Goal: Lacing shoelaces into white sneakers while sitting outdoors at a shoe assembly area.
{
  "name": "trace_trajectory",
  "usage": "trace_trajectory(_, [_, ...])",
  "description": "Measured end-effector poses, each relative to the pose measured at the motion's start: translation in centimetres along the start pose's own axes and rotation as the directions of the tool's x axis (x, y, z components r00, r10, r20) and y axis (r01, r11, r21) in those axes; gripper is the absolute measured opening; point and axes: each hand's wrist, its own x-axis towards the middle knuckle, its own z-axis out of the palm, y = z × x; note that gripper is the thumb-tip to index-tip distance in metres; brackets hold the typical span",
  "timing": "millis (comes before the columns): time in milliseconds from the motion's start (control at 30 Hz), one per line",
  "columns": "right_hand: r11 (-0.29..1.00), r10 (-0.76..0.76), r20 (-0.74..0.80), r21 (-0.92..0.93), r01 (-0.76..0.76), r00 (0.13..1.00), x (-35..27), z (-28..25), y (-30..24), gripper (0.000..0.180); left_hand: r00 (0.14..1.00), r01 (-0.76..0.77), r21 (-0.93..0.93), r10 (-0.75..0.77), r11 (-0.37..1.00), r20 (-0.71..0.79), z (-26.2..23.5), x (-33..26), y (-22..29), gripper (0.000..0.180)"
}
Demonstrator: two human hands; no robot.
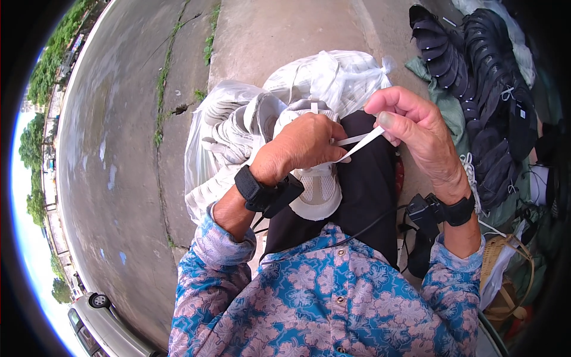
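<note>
A pale white-and-beige sneaker [316, 193] rests on my dark-trousered lap, its toe toward me. My left hand [306, 141] is closed over the upper part of the sneaker, with its fingers curled where the lace comes out. From there a flat white shoelace [364, 143] runs taut up to the right. My right hand [413, 125] pinches the lace between thumb and fingers, raised to the right of the shoe. Most of the shoe's lacing and opening is hidden beneath my left hand.
Clear plastic bags [327, 74] of pale shoes lie just beyond my knees, with more pale shoes [232, 131] at the left. Rows of black shoes [493, 77] lie at the right. A woven basket [496, 262] stands at lower right. A black cable [363, 231] crosses my lap.
</note>
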Motion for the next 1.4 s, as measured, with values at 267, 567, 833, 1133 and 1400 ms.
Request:
trace_trajectory(267, [0.928, 0.055, -0.152, 0.373, 0.006, 0.987, -3.6, -6.7, 2.6, 0.021, 0.939, 0.110, -0.666, -0.296, 0.737, -0.173, -0.5, -2.7, -1.5, 0.025])
trace_trajectory(567, [0.626, 0.231, -0.449, 0.748, 0.221, 0.863, -9.0, -14.3, 5.8, 0.019, 0.621, -0.135, -0.804, -0.583, 0.579, -0.524, -0.3, -7.2, -6.4, 0.021])
trace_trajectory(833, [0.494, 0.172, -0.608, 0.734, 0.466, 0.775, -16.7, -22.9, 8.5, 0.024, 0.420, -0.275, -0.881, -0.777, 0.385, -0.470, -3.0, -12.5, -10.3, 0.012])
trace_trajectory(1133, [0.420, 0.202, -0.796, 0.597, 0.683, 0.571, -27.5, -32.2, 10.6, 0.024, 0.153, -0.385, -0.802, -0.826, 0.457, -0.543, -7.7, -21.3, -14.2, 0.012])
trace_trajectory(1400, [0.557, 0.121, -0.940, 0.331, 0.761, 0.320, -30.2, -33.3, 12.6, 0.047, -0.001, -0.423, -0.774, -0.855, 0.471, -0.519, -11.7, -32.1, -16.9, 0.014])
